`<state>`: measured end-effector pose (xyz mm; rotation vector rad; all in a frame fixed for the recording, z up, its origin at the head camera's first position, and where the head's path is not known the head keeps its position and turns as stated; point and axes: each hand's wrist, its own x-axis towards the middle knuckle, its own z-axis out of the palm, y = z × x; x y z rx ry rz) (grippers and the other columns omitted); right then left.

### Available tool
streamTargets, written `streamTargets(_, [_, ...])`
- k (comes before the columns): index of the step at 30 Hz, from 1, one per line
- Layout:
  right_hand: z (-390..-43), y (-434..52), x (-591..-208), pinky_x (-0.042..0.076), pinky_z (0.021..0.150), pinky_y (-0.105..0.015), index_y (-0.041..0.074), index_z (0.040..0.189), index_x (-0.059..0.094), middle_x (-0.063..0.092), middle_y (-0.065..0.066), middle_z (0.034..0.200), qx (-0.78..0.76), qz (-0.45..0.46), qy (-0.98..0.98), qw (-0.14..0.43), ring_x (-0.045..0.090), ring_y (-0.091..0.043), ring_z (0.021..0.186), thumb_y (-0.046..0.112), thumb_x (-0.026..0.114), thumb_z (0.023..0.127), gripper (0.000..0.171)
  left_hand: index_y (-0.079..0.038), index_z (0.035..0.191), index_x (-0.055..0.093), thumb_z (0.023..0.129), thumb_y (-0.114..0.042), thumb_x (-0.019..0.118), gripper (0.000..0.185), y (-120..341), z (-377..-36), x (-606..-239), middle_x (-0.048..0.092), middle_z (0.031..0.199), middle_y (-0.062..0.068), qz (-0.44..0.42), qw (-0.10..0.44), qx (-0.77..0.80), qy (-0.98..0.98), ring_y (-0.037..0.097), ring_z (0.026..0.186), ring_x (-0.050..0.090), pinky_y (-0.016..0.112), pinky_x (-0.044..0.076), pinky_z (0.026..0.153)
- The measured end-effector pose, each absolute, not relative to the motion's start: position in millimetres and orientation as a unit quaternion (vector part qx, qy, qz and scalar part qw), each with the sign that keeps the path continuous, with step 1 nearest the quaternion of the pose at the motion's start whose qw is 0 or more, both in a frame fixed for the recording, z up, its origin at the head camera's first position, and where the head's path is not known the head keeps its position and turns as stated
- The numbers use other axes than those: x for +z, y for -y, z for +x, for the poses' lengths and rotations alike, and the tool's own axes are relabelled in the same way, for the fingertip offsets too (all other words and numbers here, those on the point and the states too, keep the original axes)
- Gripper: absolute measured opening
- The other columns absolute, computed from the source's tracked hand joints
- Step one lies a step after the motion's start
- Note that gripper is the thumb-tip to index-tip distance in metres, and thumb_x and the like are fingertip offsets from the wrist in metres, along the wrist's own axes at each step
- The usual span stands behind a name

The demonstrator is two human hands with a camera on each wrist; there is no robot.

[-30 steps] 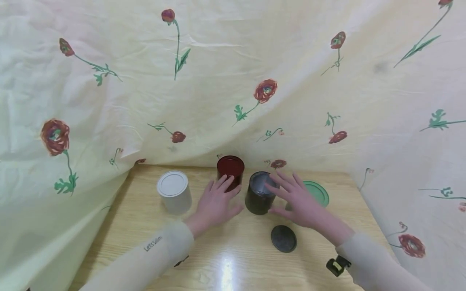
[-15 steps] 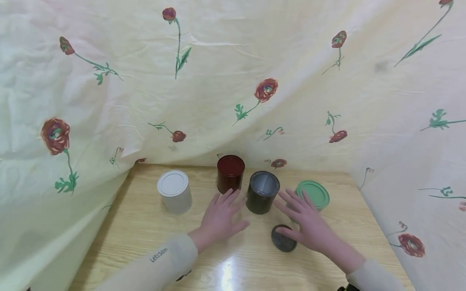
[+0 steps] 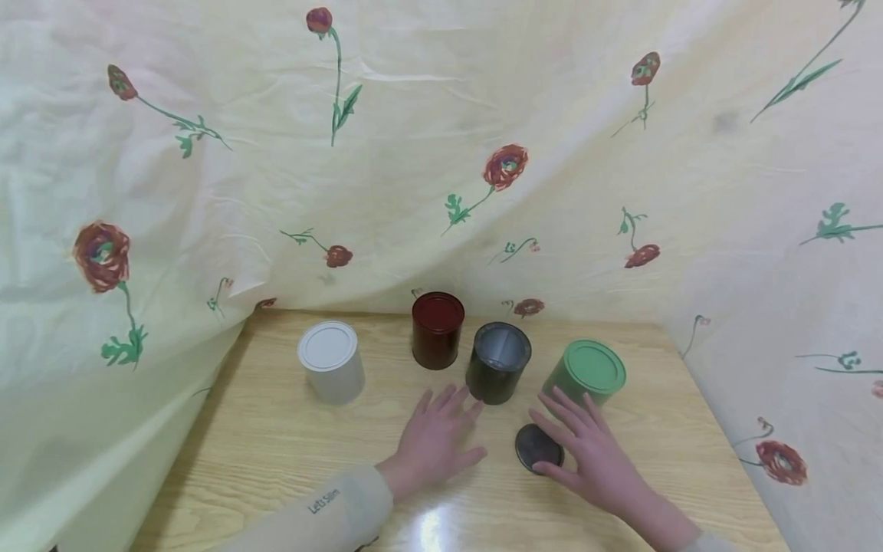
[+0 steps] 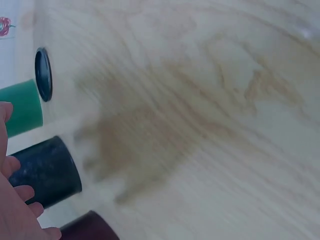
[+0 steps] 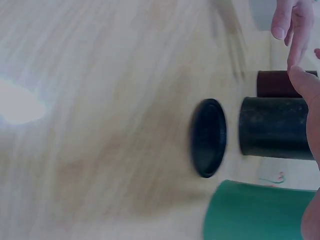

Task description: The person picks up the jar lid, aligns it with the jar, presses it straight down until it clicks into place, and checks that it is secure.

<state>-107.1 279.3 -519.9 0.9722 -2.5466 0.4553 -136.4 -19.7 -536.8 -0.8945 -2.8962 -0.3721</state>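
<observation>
A black can (image 3: 491, 379) stands without its lid, its grey inside showing from above. Its round black lid (image 3: 539, 449) lies on the table in front of it. My right hand (image 3: 592, 458) hovers over the lid's right side with fingers spread, holding nothing; the right wrist view shows the lid (image 5: 208, 138) apart from the hand. Left of the lid, my left hand (image 3: 438, 443) hovers above the table with its fingers extended towards the black can. In the left wrist view the fingers of my left hand (image 4: 17, 212) overlap the black can (image 4: 50, 170).
Behind the right hand stands a lidded green can (image 3: 585, 372). A dark red can (image 3: 438, 333) is at the back centre and a white can (image 3: 331, 364) at the left. A flowered cloth (image 3: 386, 192) hangs round the wooden table (image 3: 276, 445).
Both hands have drawn back from the cans towards the front of the table. The right hand has come over the black lid. The cans and the lid have stayed in place.
</observation>
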Motion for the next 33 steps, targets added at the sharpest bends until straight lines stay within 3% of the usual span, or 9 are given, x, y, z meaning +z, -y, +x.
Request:
streamTargets(5, [-97.4, -285.6, -535.2, 0.004, 0.134, -0.052, 0.013, 0.148, 0.065, 0.057, -0.018, 0.155, 0.168, 0.339, 0.904, 0.201, 0.046, -0.044, 0.148, 0.067, 0.063, 0.098, 0.074, -0.022, 0.154, 0.06, 0.098, -0.061, 0.067, 0.069, 10.3, -130.8, -543.7, 0.05, 0.164, 0.011, -0.289, 0.034, -0.138, 0.947, 0.033, 0.152, 0.045, 0.063, 0.038, 0.122])
streamTargets(10, [-89.5, -293.5, -548.5, -0.002, 0.134, -0.041, 0.013, 0.147, 0.066, 0.058, -0.017, 0.154, 0.181, 0.319, 0.911, 0.188, 0.045, -0.042, 0.149, 0.054, 0.082, 0.089, 0.073, -0.023, 0.155, 0.059, 0.097, -0.062, 0.067, 0.07, 1.5, -128.7, -555.5, 0.049, 0.165, 0.011, -0.282, 0.027, -0.152, 0.947, 0.034, 0.153, 0.044, 0.063, 0.036, 0.123])
streamTargets(15, [-82.3, -302.5, -560.0, -0.003, 0.133, -0.04, 0.009, 0.145, 0.066, 0.057, -0.021, 0.153, 0.194, 0.292, 0.919, 0.182, 0.033, -0.026, 0.159, 0.043, 0.09, 0.082, 0.076, -0.025, 0.156, 0.058, 0.097, -0.067, 0.064, 0.072, -5.5, -129.6, -567.2, 0.048, 0.165, 0.009, -0.279, 0.031, -0.135, 0.95, 0.033, 0.153, 0.044, 0.061, 0.037, 0.123])
streamTargets(17, [-79.8, -306.3, -564.2, -0.001, 0.133, -0.041, 0.007, 0.144, 0.066, 0.058, -0.023, 0.152, 0.196, 0.281, 0.921, 0.183, 0.037, -0.029, 0.156, 0.042, 0.091, 0.081, 0.077, -0.026, 0.156, 0.058, 0.098, -0.068, 0.062, 0.072, -7.6, -129.6, -570.6, 0.048, 0.165, 0.009, -0.278, 0.029, -0.129, 0.952, 0.032, 0.153, 0.044, 0.061, 0.037, 0.123])
streamTargets(22, [-76.2, -313.6, -573.9, 0.003, 0.133, -0.047, 0.003, 0.143, 0.066, 0.059, -0.024, 0.15, 0.2, 0.259, 0.927, 0.182, 0.052, -0.051, 0.136, 0.037, 0.094, 0.077, 0.079, -0.025, 0.156, 0.058, 0.097, -0.068, 0.062, 0.073, -13.2, -128.1, -575.0, 0.049, 0.165, 0.009, -0.275, 0.016, -0.128, 0.953, 0.033, 0.154, 0.043, 0.06, 0.036, 0.124])
streamTargets(33, [-73.1, -321.5, -585.5, 0.006, 0.133, -0.057, 0.006, 0.142, 0.068, 0.059, -0.022, 0.15, 0.191, 0.217, 0.946, 0.149, 0.051, -0.054, 0.135, 0.04, 0.092, 0.08, 0.074, -0.027, 0.155, 0.058, 0.097, -0.071, 0.06, 0.073, -30.2, -120.9, -583.8, 0.05, 0.164, 0.005, -0.272, -0.001, -0.104, 0.957, 0.03, 0.154, 0.042, 0.057, 0.034, 0.126])
